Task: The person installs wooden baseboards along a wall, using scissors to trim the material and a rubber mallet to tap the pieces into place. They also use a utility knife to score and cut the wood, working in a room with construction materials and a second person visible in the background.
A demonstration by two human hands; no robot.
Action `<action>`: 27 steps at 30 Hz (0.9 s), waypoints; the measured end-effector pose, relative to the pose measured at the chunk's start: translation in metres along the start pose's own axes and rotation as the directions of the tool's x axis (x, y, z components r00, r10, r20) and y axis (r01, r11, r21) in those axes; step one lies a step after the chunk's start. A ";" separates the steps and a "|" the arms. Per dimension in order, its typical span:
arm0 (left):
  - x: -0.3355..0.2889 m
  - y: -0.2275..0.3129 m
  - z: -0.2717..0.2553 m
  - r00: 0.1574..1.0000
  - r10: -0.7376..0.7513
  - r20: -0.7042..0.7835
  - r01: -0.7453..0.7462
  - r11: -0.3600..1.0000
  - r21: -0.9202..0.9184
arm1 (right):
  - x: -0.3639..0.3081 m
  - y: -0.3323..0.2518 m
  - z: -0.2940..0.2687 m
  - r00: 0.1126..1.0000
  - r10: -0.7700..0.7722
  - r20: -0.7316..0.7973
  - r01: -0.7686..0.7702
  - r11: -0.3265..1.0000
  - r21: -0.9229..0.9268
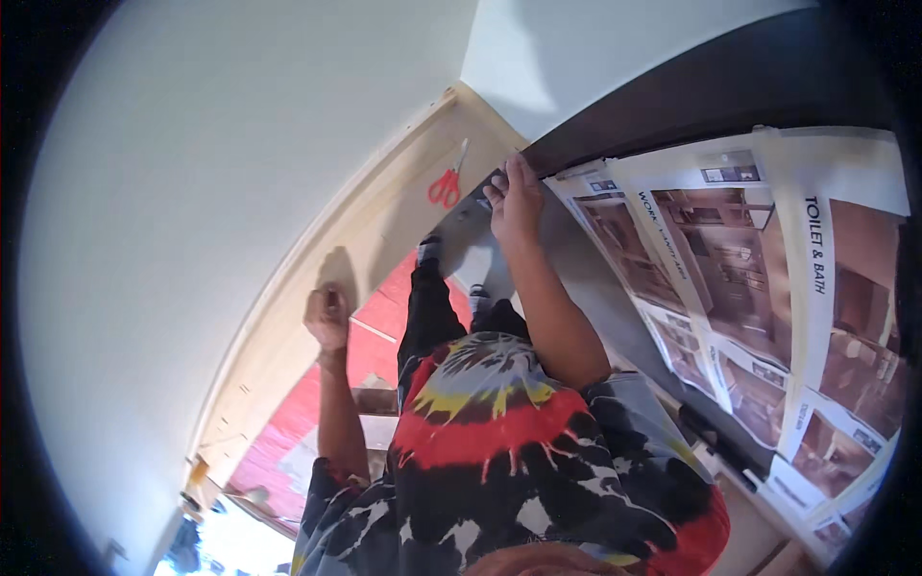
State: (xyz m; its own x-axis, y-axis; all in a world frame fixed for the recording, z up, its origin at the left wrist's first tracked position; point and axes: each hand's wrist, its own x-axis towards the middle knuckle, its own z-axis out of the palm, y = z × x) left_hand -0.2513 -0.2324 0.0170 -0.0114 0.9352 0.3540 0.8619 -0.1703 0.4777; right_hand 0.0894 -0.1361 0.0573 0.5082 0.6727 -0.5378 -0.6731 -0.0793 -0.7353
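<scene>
My right hand point(520, 204) is at the near end of a dark panel edge point(552, 149) by the corner. Its fingers are bent together, and what they grip, if anything, is hidden. To the left, my left hand point(327, 319) hangs over the pale wooden ledge point(288, 307) with its fingers curled. I cannot make out what is in it. Red-handled scissors point(447, 187) lie on the wood near the corner, left of my right hand, blades pointing away.
White walls point(192, 192) meet at the far corner. On the right, printed sheets with room pictures point(730, 259) are taped along the dark panel. Red sheeting point(384, 298) lies below, near my feet. At the lower left are several small items point(197, 480) by a bright opening.
</scene>
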 end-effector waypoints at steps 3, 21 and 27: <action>0.024 0.049 0.022 0.988 -0.105 0.118 0.132 0.958 -0.254 | 0.010 -0.001 0.021 0.990 0.012 -0.141 0.011 0.987 0.159; 0.242 0.194 0.151 0.703 0.468 0.535 -0.364 0.883 -0.295 | 0.035 0.016 0.034 0.904 -0.005 -0.428 0.158 0.934 0.321; 0.236 0.167 0.182 0.655 0.566 0.501 -0.505 0.821 -0.267 | 0.052 0.045 0.018 0.882 -0.312 -0.354 0.325 0.946 -0.024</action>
State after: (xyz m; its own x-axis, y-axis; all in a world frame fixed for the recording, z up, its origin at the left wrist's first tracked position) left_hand -0.0180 0.0161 0.0341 0.7345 0.6713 0.0990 0.5776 -0.6950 0.4282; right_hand 0.0758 -0.0917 0.0037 0.8481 0.3574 -0.3911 -0.4587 0.1260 -0.8796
